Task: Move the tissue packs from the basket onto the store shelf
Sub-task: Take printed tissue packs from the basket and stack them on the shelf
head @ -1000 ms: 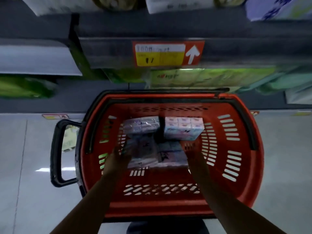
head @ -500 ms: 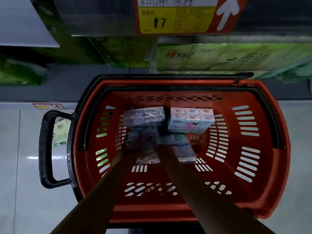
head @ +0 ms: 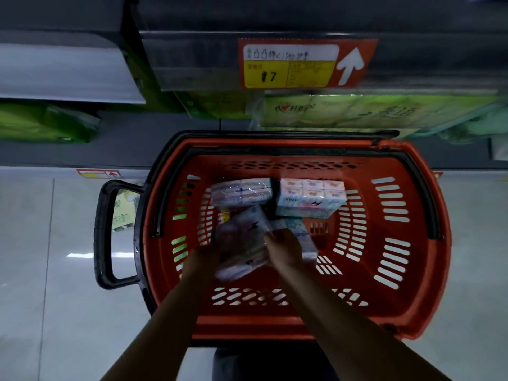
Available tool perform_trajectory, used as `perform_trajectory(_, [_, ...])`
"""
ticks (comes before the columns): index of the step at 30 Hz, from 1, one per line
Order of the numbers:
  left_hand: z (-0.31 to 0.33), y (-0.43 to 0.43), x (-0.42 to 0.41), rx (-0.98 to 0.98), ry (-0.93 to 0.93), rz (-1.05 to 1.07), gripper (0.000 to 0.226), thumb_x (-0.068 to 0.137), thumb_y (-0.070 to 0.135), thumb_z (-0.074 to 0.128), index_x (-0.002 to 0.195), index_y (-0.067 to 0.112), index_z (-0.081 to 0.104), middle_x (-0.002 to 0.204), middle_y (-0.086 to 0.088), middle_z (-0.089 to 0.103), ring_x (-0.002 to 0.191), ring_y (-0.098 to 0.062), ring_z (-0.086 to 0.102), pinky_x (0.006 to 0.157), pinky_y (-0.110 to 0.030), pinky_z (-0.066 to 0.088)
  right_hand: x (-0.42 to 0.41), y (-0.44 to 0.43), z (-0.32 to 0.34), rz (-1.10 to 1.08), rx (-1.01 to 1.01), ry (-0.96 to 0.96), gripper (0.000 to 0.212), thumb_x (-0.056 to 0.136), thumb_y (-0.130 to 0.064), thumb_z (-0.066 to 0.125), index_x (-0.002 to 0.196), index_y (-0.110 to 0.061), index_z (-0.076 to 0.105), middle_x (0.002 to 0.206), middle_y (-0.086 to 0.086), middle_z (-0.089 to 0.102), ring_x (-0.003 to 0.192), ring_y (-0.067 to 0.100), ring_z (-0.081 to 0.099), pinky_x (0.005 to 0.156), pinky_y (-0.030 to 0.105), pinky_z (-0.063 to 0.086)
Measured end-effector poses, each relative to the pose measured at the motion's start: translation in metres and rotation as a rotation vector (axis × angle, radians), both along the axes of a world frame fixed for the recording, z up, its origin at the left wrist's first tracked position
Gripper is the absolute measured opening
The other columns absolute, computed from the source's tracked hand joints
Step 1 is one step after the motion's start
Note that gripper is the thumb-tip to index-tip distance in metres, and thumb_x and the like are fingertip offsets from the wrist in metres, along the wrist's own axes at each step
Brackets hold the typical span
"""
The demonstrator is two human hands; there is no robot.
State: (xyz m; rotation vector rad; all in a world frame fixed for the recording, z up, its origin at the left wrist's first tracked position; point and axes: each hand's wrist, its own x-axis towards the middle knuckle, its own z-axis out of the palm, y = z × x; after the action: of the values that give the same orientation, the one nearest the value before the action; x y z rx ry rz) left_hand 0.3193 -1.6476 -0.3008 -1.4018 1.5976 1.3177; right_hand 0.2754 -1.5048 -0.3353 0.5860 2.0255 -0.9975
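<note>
Both hands now clamp one tissue pack, left hand and right hand pressed on its sides, where a second ago they only reached. It tilts up off the basket floor, so the lift has probably begun; three packs remain.

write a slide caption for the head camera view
Both hands, left and right, grip a tissue pack inside the red basket.

One basket; seemingly four tissue packs; two hands.
</note>
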Motion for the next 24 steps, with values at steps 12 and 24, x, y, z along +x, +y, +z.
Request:
perform_trajectory(12, [0.099,-0.005,-0.007,0.145,0.16,0.213,0.031,0.098,0.037,0.043,0.11,0.009,0.051,0.099,-0.011,0.063,0.089,-0.027,0.062,0.076,-0.037,0.05,0.009,0.037,0.111,-0.44,-0.292,-0.063,0.014,0.092,-0.026,0.057,0.092,-0.014,0.065,0.092,0.006,0.066,0.079,0.02,0.065,0.075,0.035,0.058])
perform_trajectory(24, [0.182,0.002,-0.019,0.273,0.171,0.359,0.057,0.082,0.057,0.059,0.116,0.012,0.058,0.11,-0.016,0.064,0.099,-0.035,0.062,0.076,-0.041,0.054,0.016,0.086,0.219,-0.44,-0.528,-0.008,0.02,0.092,-0.021,0.055,0.108,-0.014,0.065,0.104,0.014,0.069,0.095,0.034,0.067,0.086,0.051,0.053])
